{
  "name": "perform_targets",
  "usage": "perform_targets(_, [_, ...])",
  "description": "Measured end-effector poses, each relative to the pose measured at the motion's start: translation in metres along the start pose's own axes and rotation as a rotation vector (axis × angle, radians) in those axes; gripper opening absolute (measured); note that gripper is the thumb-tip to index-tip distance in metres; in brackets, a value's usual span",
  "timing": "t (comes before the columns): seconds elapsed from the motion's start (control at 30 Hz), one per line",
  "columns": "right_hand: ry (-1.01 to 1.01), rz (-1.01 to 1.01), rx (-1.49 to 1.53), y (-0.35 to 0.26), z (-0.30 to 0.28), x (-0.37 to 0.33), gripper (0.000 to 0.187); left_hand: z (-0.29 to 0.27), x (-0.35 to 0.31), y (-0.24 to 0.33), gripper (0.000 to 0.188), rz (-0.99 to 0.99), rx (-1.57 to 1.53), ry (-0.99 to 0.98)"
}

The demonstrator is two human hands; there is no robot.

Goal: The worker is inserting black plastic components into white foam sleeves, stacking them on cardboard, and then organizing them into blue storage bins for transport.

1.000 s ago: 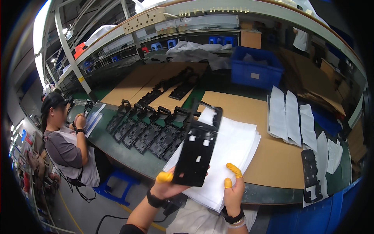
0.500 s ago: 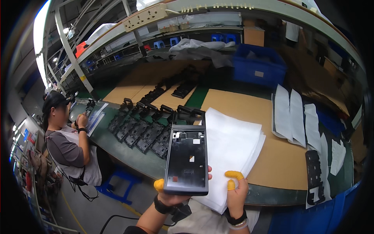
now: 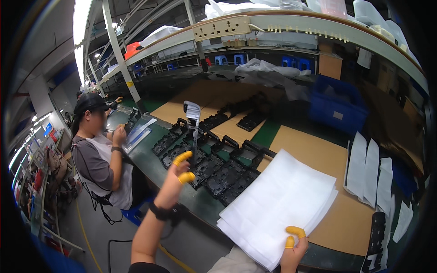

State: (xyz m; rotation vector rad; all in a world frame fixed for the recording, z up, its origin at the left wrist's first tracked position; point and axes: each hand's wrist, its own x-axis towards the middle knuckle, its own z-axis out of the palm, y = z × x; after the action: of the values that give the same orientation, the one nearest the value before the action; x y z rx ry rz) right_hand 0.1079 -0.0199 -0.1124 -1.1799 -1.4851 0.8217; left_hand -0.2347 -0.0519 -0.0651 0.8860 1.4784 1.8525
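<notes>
My left hand [image 3: 172,182], with yellow finger cots on two fingertips, reaches over the near left of the bench. It grips the lower end of a black plastic housing with a loop handle [image 3: 193,125], turned nearly edge-on and tilted up; the fingers partly hide the grip. Beneath and beside it lies a row of similar black housings [image 3: 216,170]. My right hand [image 3: 295,255], also with yellow finger cots, pinches the near right corner of a stack of white sheets [image 3: 277,200]. That stack covers part of the row's right end and of the cardboard.
A co-worker [image 3: 100,154] sits at the left, hands on a dark part. Brown cardboard [image 3: 350,218] covers the bench's right side, with white strips [image 3: 359,164] beyond. A blue bin [image 3: 339,107] stands at the back right. A socket strip [image 3: 221,28] runs along the overhead rail.
My left hand has carried the black housing leftward to the row and turned it from face-on to edge-on. The stack of sheets shows more fully, still in my right hand. The view has shifted.
</notes>
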Motion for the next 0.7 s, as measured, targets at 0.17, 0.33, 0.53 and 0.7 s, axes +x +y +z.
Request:
perform_targets(0.17, [-0.157,0.018,0.092,0.002,-0.006,0.001,0.021,-0.133,0.093,-0.001,0.039,0.235,0.634,0.296])
perform_targets(0.33, [-0.126,0.076,0.169,0.022,-0.003,-0.003,0.021,-0.188,0.143,0.004,0.044,0.477,1.519,0.531])
perform_targets(0.53, [-0.047,0.014,0.156,0.037,0.001,-0.007,0.02,-0.246,0.179,-0.003,0.041,0.455,1.606,0.373])
perform_targets(0.7, [-0.041,-0.018,0.061,0.036,0.0,-0.009,0.019,-0.267,0.198,-0.022,0.043,0.198,1.379,0.143])
